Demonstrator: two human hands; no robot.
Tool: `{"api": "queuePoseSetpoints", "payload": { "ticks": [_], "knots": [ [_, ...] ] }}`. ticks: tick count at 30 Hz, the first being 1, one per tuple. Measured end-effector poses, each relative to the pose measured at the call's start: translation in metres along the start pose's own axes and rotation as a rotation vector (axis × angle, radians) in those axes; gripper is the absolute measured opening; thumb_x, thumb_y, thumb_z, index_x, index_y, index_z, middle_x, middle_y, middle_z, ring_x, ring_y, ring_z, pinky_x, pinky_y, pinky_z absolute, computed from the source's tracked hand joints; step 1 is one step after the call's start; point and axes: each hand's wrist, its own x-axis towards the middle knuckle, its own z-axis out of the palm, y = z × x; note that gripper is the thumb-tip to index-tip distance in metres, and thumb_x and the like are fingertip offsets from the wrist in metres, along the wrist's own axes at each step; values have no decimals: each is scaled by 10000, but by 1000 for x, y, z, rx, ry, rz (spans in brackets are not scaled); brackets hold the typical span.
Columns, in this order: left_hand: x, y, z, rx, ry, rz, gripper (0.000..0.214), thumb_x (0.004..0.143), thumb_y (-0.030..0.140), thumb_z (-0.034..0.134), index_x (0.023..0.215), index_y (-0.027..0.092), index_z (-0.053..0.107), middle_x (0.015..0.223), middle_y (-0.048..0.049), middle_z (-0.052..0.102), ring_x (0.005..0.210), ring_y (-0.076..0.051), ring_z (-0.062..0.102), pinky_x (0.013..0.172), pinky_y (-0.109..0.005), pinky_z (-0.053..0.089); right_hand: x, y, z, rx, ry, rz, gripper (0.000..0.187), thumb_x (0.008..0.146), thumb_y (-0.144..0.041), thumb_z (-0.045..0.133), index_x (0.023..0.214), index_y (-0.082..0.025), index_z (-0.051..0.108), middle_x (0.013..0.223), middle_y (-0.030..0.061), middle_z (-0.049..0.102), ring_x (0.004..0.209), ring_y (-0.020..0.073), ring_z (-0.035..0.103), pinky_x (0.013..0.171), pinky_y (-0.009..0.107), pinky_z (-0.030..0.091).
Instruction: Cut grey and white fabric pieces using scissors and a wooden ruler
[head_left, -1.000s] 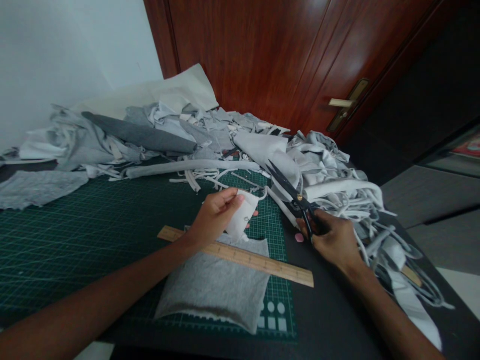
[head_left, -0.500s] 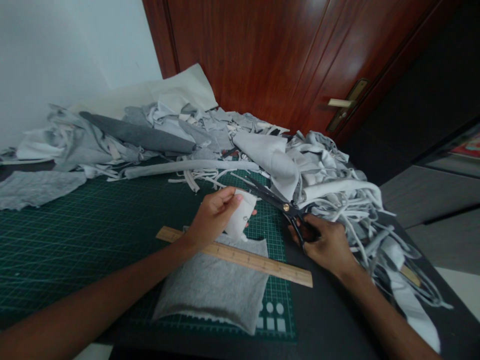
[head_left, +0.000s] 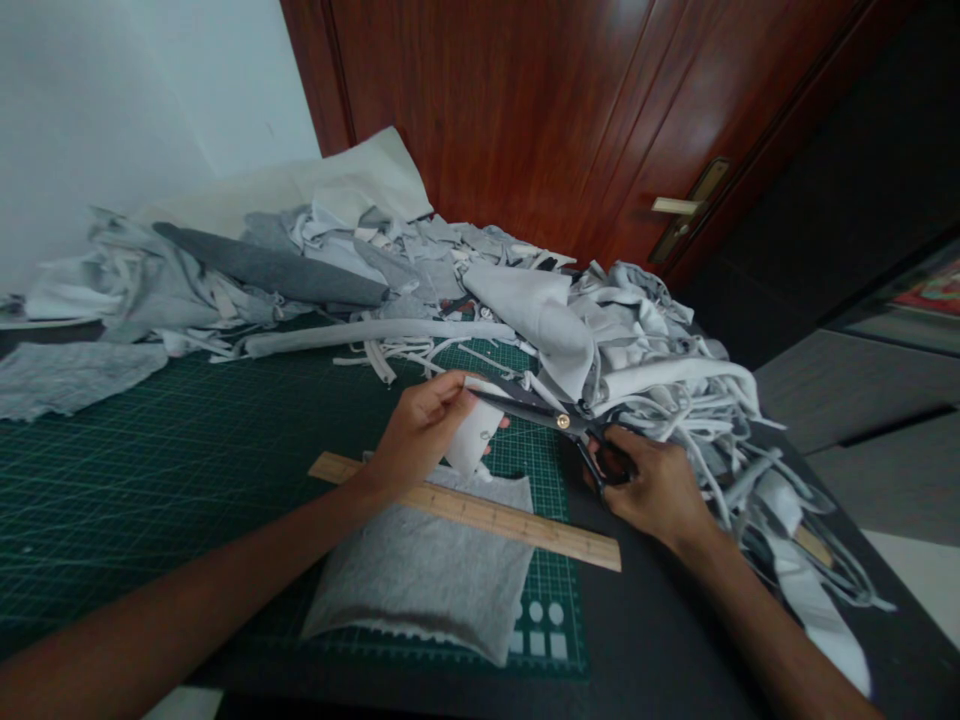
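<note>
My left hand (head_left: 429,425) pinches a small white fabric piece (head_left: 471,440) that bears a small dark mark. In my right hand (head_left: 651,487) are black scissors (head_left: 562,421), with fingers through the handles. Their blades lie across the upper part of the white piece, the tip close to my left thumb; whether they are cutting through it I cannot tell. Below my left hand a wooden ruler (head_left: 517,521) rests across a grey fabric piece (head_left: 427,585) on the green cutting mat (head_left: 187,450).
Piled grey and white fabric scraps (head_left: 300,270) line the back of the dark table (head_left: 630,620). Another heap of white strips (head_left: 675,380) sits at the right, beyond my right hand. A wooden door (head_left: 480,120) with a handle (head_left: 679,206) stands behind.
The scissors have moved left, and their blades now overlap the top of the white fabric piece. My left hand keeps its pinch in nearly the same place.
</note>
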Motion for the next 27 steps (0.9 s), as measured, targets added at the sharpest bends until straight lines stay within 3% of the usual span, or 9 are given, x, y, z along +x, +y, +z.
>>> {"api": "queuePoseSetpoints", "payload": {
  "ticks": [8, 18, 27],
  "knots": [
    [-1, 0, 0, 18, 5, -17, 347, 928, 461, 684, 1118, 174, 650, 884, -70, 812, 573, -152, 712, 515, -243, 615, 3, 2, -1, -13, 14, -11, 91, 807, -270, 614, 741, -209, 603, 566, -30, 581, 454, 119, 532, 481, 233, 339],
    [-2, 2, 2, -2, -15, -7, 392, 920, 486, 698, 1126, 156, 651, 890, -84, 803, 742, -213, 777, 540, -261, 641, -2, 8, 1, -32, 6, -18, 60, 785, -253, 615, 772, -201, 642, 569, -34, 574, 451, 119, 520, 480, 235, 328],
    [-2, 2, 2, -2, -11, -4, 399, 906, 498, 714, 1095, 152, 654, 882, -81, 803, 675, -199, 762, 529, -270, 642, -2, 10, 1, 3, -8, 16, 58, 760, -250, 621, 773, -208, 657, 586, -23, 616, 469, 132, 562, 490, 236, 345]
  ]
}}
